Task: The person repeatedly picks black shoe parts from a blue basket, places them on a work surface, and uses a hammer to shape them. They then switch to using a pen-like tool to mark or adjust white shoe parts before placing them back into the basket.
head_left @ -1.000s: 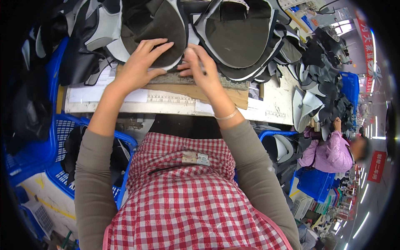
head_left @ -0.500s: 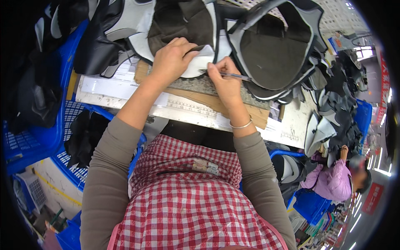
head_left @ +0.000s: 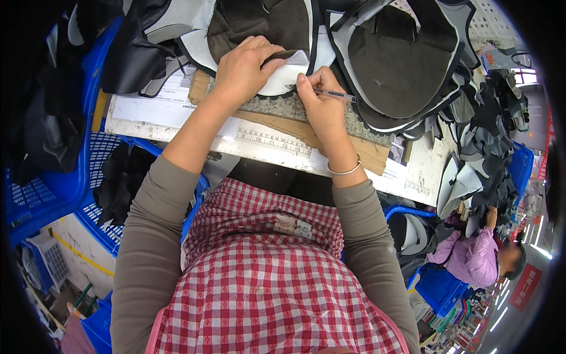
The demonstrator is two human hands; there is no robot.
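A shoe upper with a dark brown lining point(head_left: 256, 29) and pale edges lies at the near side of the table. My left hand point(head_left: 240, 74) rests on it, thumb and fingers closed on a folded-back lining flap. Below that flap a white surface point(head_left: 282, 78) is exposed. My right hand point(head_left: 324, 112), a bracelet on its wrist, grips a slim pen point(head_left: 335, 94) between thumb and fingers. The pen's tip points left, at the white surface near its right edge; whether it touches I cannot tell. Under the upper is a speckled grey slab point(head_left: 277, 111).
A second dark-lined upper point(head_left: 401, 71) lies to the right on other pieces. Wooden board point(head_left: 371, 156) and printed ruler marks point(head_left: 268, 141) line the table's near edge. Blue baskets point(head_left: 88, 135) with dark pieces stand left. A person in a pink checked top point(head_left: 471, 256) works at far right.
The whole view has shifted slightly. Both hands keep their holds on the lining flap and the pen; the flap's free corner stands a little more folded back.
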